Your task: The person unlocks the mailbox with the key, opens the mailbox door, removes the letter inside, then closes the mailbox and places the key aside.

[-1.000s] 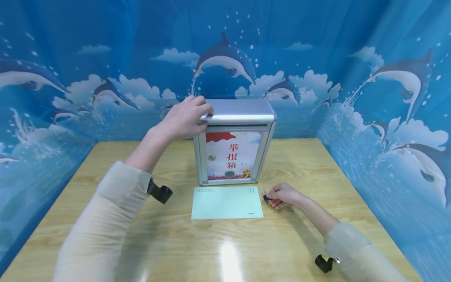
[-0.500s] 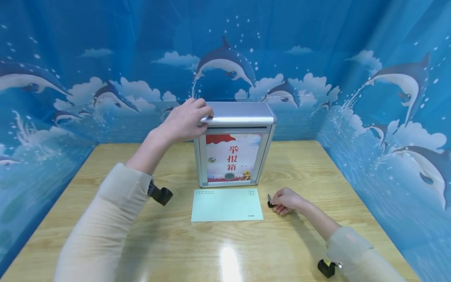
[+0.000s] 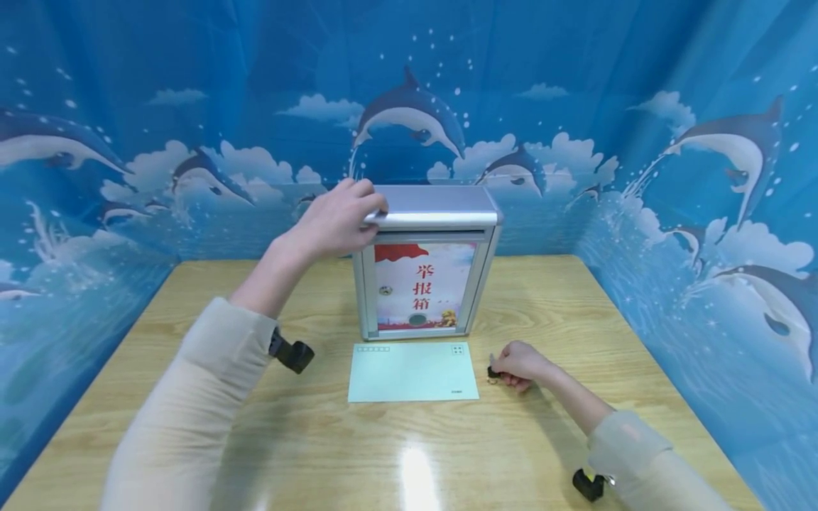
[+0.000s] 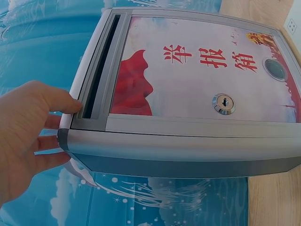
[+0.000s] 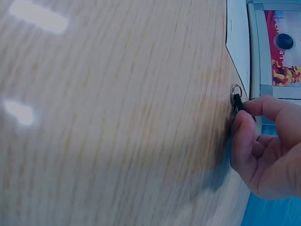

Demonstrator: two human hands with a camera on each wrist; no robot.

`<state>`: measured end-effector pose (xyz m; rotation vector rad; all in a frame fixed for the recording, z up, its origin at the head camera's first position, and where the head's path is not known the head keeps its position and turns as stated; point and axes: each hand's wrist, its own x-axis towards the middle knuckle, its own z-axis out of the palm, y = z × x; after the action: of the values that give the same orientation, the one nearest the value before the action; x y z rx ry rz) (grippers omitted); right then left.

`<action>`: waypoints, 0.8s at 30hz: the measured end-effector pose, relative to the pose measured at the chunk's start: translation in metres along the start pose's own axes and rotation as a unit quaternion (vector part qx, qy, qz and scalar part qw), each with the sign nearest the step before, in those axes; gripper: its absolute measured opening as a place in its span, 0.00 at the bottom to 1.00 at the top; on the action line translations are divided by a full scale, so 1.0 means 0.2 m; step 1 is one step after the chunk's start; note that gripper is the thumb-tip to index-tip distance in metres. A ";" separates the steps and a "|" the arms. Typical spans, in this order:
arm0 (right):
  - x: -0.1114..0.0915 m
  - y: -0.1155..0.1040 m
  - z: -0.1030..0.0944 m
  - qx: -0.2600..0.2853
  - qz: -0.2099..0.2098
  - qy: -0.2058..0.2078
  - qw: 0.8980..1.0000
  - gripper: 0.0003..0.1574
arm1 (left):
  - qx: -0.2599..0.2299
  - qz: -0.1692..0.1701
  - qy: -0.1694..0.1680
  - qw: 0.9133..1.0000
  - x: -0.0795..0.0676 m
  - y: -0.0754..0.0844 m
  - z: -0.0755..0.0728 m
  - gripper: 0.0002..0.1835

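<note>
A silver metal letter box (image 3: 441, 202) stands upright with its front facing me, bearing red Chinese characters and a slot under its top. My left hand (image 3: 332, 218) grips its upper left corner, the thumb lying by the slot's end in the left wrist view. A round keyhole lock (image 4: 224, 103) sits in the box's front panel. Low over the table, right of the envelope, my right hand (image 3: 520, 362) pinches a small black-headed key (image 3: 493, 372) between thumb and index finger. A metal ring (image 5: 236, 89) hangs from the key in the right wrist view.
A pale green envelope (image 3: 412, 372) lies flat on the wooden table (image 3: 332, 454), just in front of the box. A blue dolphin-print curtain (image 3: 409, 42) encloses the back and both sides.
My right hand has moved slightly right with the key, away from the envelope's edge. My left hand keeps its grip on the box. The head view has shifted a little.
</note>
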<state>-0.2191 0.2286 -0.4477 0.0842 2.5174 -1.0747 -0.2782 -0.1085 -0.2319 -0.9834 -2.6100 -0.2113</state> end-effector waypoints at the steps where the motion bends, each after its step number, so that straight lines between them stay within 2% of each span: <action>1: 0.00 0.00 0.00 -0.007 0.000 0.002 1.000 0.09 | -0.001 -0.001 0.001 1.000 0.00 0.00 0.00 0.14; 6: 0.00 -0.01 0.00 -0.026 -0.001 0.006 1.000 0.09 | -0.007 0.000 0.007 1.000 -0.01 0.00 0.00 0.13; 11: 0.01 -0.01 -0.02 -0.008 -0.003 0.021 1.000 0.12 | -0.008 0.009 0.024 1.000 -0.02 -0.02 0.02 0.13; 14: 0.02 -0.02 -0.04 0.001 -0.012 0.044 0.999 0.15 | -0.016 0.022 0.050 0.998 -0.04 -0.02 0.05 0.16; 17: 0.03 -0.03 -0.09 -0.010 -0.037 0.076 0.996 0.17 | -0.020 0.032 0.100 0.994 -0.06 -0.04 0.07 0.20; 19: 0.02 -0.05 -0.12 -0.036 -0.066 0.108 0.991 0.19 | -0.015 0.027 0.142 0.989 -0.08 -0.04 0.09 0.22; 21: 0.00 -0.09 -0.15 -0.078 -0.100 0.146 0.981 0.21 | -0.002 0.004 0.182 0.983 -0.10 -0.05 0.10 0.23; 23: -0.03 -0.13 -0.18 -0.121 -0.135 0.190 0.965 0.23 | 0.010 -0.040 0.207 0.977 -0.12 -0.07 0.11 0.24; 24: -0.04 -0.15 -0.20 -0.140 -0.147 0.210 0.956 0.23 | 0.013 -0.068 0.209 0.975 -0.13 -0.08 0.11 0.24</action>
<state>-0.2317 0.2366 -0.3991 -0.1641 3.1209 -0.8577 -0.2761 -0.1300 -0.2620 -0.6637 -2.2835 -0.3743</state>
